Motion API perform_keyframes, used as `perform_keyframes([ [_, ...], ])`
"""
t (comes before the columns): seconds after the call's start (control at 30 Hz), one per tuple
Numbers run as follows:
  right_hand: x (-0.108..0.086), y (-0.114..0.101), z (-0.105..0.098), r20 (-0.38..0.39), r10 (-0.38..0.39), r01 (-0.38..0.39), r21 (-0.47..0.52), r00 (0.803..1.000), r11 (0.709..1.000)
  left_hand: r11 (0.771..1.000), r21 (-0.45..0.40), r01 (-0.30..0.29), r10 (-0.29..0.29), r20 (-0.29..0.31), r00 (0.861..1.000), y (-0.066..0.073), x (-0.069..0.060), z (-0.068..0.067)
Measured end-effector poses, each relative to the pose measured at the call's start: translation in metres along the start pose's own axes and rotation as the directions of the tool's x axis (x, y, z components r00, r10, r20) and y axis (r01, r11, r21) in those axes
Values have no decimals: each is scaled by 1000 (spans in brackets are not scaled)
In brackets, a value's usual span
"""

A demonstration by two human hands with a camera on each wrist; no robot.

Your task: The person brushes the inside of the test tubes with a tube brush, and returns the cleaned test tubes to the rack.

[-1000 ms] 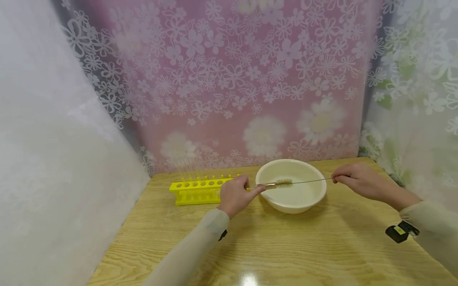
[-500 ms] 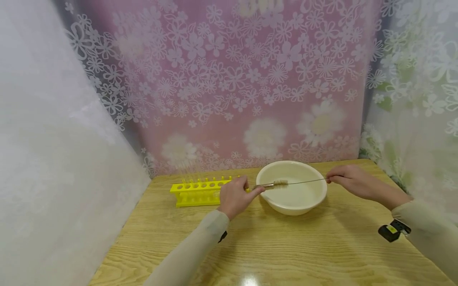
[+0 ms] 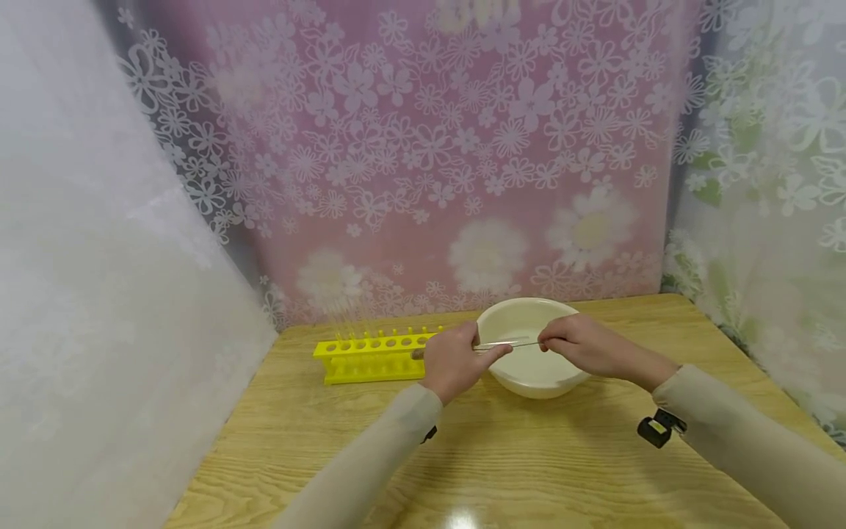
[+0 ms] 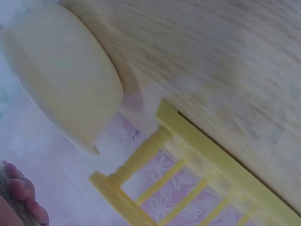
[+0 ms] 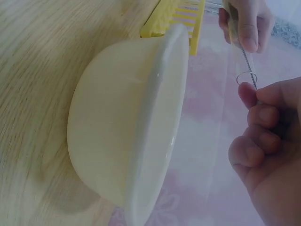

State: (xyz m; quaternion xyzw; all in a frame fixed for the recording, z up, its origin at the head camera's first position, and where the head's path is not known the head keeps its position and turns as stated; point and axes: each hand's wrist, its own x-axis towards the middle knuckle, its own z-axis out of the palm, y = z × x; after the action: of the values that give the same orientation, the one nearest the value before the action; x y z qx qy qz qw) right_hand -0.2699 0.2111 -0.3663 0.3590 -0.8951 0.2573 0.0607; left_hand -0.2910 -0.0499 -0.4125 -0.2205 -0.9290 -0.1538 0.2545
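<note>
My left hand [image 3: 456,360] grips a clear glass test tube [image 5: 247,77] over the near left part of the basin, its open mouth toward the right. Inside the tube runs the twisted wire of a test tube brush [image 5: 244,56]. The brown bristles [image 3: 418,354] show to the left of that hand, in front of the rack. My right hand [image 3: 584,345] pinches the wire just outside the tube's mouth, above the basin. In the left wrist view, only the left fingertips [image 4: 21,188] appear, at the lower left edge.
Below the hands stands a cream plastic basin [image 3: 535,388] on the wooden table [image 3: 529,463]. A yellow test tube rack [image 3: 360,378] is left of it, with several clear glass tubes [image 3: 350,316] upright at its left end. Flowered curtains [image 3: 396,184] enclose the back and sides.
My right hand has moved left toward my left hand, pushing the brush deep into the tube. The bristles, earlier right of the left hand, now show at its left. The left hand shifted slightly right.
</note>
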Motion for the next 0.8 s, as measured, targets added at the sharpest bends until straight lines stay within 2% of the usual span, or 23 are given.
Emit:
perform_keyframes([
  [0.1, 4, 0, 2, 18, 6, -5, -9, 1000, 1000, 1000, -16, 21, -20, 6, 1000, -4, -3, -1],
  [0.27, 4, 7, 6, 31, -5, 6, -28, 999, 1000, 999, -41, 10, -9, 21, 1000, -9, -7, -2],
  [0.43, 4, 11, 6, 2, -25, 25, -37, 1000, 999, 1000, -31, 7, -7, 1, 1000, -11, -5, -6],
  [0.6, 0, 12, 3, 3, 0, 0, -28, 1000, 1000, 999, -49, 13, -12, 21, 1000, -12, -4, -9],
  [0.67, -5, 15, -2, 22, 38, -38, -11, 999, 999, 999, -40, 27, -27, 19, 999, -18, -5, -8],
  [0.8, -22, 31, -16, 9, 109, -108, -6, 994, 994, 998, -42, 46, -47, -7, 999, -41, -13, -8],
])
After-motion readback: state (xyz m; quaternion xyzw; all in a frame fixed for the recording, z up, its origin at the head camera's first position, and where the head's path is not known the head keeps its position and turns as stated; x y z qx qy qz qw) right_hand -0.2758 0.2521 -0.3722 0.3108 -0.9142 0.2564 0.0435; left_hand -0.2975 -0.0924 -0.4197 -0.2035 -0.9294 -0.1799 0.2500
